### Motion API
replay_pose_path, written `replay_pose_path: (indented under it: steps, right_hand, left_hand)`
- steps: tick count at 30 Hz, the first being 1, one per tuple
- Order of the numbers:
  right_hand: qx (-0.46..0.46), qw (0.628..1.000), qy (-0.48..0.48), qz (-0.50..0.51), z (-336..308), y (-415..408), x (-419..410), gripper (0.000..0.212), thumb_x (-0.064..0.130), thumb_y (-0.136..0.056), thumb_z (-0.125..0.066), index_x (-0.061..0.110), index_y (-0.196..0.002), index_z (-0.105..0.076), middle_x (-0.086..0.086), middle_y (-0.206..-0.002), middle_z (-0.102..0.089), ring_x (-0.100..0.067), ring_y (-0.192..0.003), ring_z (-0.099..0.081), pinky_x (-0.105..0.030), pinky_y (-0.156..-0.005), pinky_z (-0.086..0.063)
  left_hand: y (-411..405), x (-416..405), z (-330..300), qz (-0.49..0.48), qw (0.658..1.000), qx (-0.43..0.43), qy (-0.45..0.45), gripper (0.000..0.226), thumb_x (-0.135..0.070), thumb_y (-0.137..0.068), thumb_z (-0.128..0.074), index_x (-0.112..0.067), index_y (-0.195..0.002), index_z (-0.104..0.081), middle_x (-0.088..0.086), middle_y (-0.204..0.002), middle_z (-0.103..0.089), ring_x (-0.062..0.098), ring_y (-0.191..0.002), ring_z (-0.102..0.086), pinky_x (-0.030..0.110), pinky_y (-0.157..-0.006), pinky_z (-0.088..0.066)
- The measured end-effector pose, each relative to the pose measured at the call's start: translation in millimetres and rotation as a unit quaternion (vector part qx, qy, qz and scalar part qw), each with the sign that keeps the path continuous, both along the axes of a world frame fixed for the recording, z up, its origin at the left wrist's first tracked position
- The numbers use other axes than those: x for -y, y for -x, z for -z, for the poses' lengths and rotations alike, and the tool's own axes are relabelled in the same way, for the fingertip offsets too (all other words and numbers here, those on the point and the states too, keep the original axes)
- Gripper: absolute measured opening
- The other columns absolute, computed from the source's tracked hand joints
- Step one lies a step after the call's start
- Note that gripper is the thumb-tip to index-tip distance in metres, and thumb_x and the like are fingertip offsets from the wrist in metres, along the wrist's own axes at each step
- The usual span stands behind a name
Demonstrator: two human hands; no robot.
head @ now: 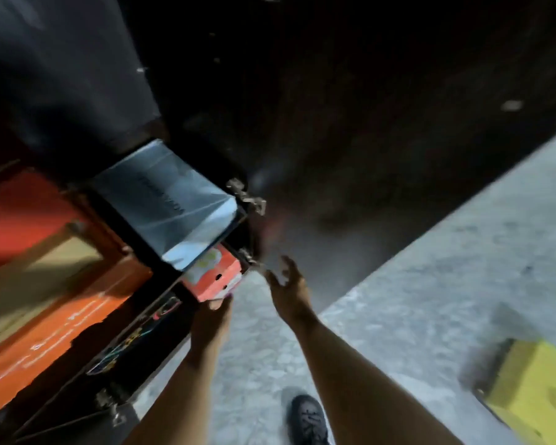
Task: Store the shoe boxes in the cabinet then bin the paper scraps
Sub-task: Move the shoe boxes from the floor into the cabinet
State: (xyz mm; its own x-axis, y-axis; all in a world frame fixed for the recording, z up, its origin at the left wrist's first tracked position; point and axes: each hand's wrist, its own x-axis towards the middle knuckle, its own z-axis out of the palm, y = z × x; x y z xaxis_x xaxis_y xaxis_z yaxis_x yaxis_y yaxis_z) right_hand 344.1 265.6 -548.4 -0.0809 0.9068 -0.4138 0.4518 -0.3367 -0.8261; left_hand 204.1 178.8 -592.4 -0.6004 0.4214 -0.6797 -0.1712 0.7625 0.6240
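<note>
An orange shoe box [217, 277] with small round holes sticks out of the dark cabinet [161, 319], under a grey-blue shoe box [167, 203]. My left hand [211, 326] touches the orange box's near end from below; how its fingers lie is blurred. My right hand [288, 284] hovers just right of that box with fingers spread and loosely curled, holding nothing. Larger orange boxes [55, 348] fill the cabinet at the left. A yellow shoe box [527, 390] lies on the floor at the lower right.
The cabinet's open door [366, 123] is a dark panel across the upper right, with metal hinges [247, 195] on its edge. Grey speckled floor [430, 284] runs under my arms. My dark shoe [307, 419] stands at the bottom centre.
</note>
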Motion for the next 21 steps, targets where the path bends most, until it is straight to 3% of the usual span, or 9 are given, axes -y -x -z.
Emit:
replay_pose_path:
  steps: [2, 5, 7, 9, 13, 15, 17, 21]
  right_hand:
    - [0.028, 0.998, 0.055, 0.013, 10.6, -60.4, 21.1, 0.058, 0.042, -0.096, -0.065, 0.027, -0.148, -0.046, -0.010, -0.139, -0.061, -0.028, -0.130, -0.057, -0.035, -0.104, -0.048]
    - [0.059, 0.987, 0.131, 0.074, 32.4, -163.6, 53.6, 0.058, 0.047, -0.097, -0.059, 0.028, -0.150, -0.042, -0.009, -0.145, -0.055, -0.027, -0.132, -0.054, -0.033, -0.106, -0.045]
    - [0.069, 0.974, 0.175, 0.130, 46.9, -231.5, 75.5, 0.060, 0.049, -0.097, -0.057, 0.027, -0.150, -0.041, -0.011, -0.147, -0.053, -0.027, -0.134, -0.053, -0.036, -0.108, -0.045]
    - [0.076, 0.953, 0.215, 0.200, 64.9, -303.6, 93.8, 0.060, 0.048, -0.098, -0.055, 0.025, -0.151, -0.039, -0.011, -0.148, -0.052, -0.027, -0.134, -0.053, -0.035, -0.107, -0.044]
    - [0.094, 0.911, 0.242, 0.320, 90.6, -438.9, 113.5, 0.059, 0.046, -0.099, -0.053, 0.021, -0.151, -0.040, -0.011, -0.147, -0.052, -0.030, -0.129, -0.055, -0.036, -0.100, -0.047]
    - [0.099, 0.893, 0.245, 0.365, 102.0, -503.6, 113.8, 0.057, 0.043, -0.101, -0.053, 0.020, -0.151, -0.040, -0.011, -0.147, -0.052, -0.031, -0.127, -0.056, -0.032, -0.090, -0.046]
    - [0.105, 0.874, 0.252, 0.403, 118.0, -569.0, 112.1, 0.055, 0.042, -0.101, -0.054, 0.021, -0.150, -0.041, -0.012, -0.144, -0.054, -0.033, -0.125, -0.057, -0.033, -0.090, -0.046]
    - [0.107, 0.841, 0.259, 0.463, 153.1, -686.9, 105.1, 0.055, 0.042, -0.099, -0.057, 0.022, -0.148, -0.043, -0.014, -0.144, -0.053, -0.036, -0.125, -0.056, -0.036, -0.095, -0.047]
  left_hand:
    - [-45.2, -2.8, 4.7, 0.145, 0.989, -0.013, 0.020, 0.059, -0.075, -0.063, -0.057, -0.024, -0.090, -0.067, 0.003, -0.093, -0.073, 0.027, -0.095, -0.071, 0.044, -0.088, -0.058]
    - [-139.5, 0.2, -13.8, 0.317, 0.947, 0.013, 0.055, 0.042, -0.052, -0.091, -0.063, -0.019, -0.116, -0.068, 0.008, -0.119, -0.070, 0.031, -0.106, -0.067, 0.039, -0.087, -0.056]
    - [-194.5, -3.7, -8.1, 0.387, 0.919, 0.018, 0.067, 0.037, -0.045, -0.093, -0.066, -0.016, -0.116, -0.069, 0.008, -0.126, -0.068, 0.031, -0.109, -0.065, 0.040, -0.092, -0.054]
    - [-249.6, -11.4, 3.5, 0.448, 0.888, 0.034, 0.095, 0.034, -0.051, -0.089, -0.068, -0.024, -0.110, -0.069, 0.005, -0.119, -0.070, 0.028, -0.104, -0.067, 0.042, -0.093, -0.056]
    - [-361.8, -31.5, 22.2, 0.535, 0.837, 0.037, 0.111, 0.034, -0.052, -0.090, -0.067, -0.028, -0.114, -0.065, 0.004, -0.116, -0.068, 0.023, -0.099, -0.068, 0.038, -0.087, -0.057]
    - [-416.4, -43.2, 40.5, 0.567, 0.815, 0.033, 0.112, 0.035, -0.051, -0.091, -0.066, -0.027, -0.116, -0.065, 0.005, -0.117, -0.067, 0.026, -0.102, -0.067, 0.039, -0.089, -0.056]
    - [-471.7, -55.0, 66.2, 0.596, 0.794, 0.017, 0.120, 0.034, -0.052, -0.090, -0.067, -0.028, -0.114, -0.067, 0.007, -0.118, -0.069, 0.031, -0.101, -0.068, 0.041, -0.088, -0.055]
    - [-587.3, -78.5, 113.3, 0.619, 0.774, 0.021, 0.129, 0.034, -0.043, -0.091, -0.069, -0.022, -0.118, -0.067, 0.010, -0.105, -0.073, 0.029, -0.074, -0.066, 0.033, -0.066, -0.052]
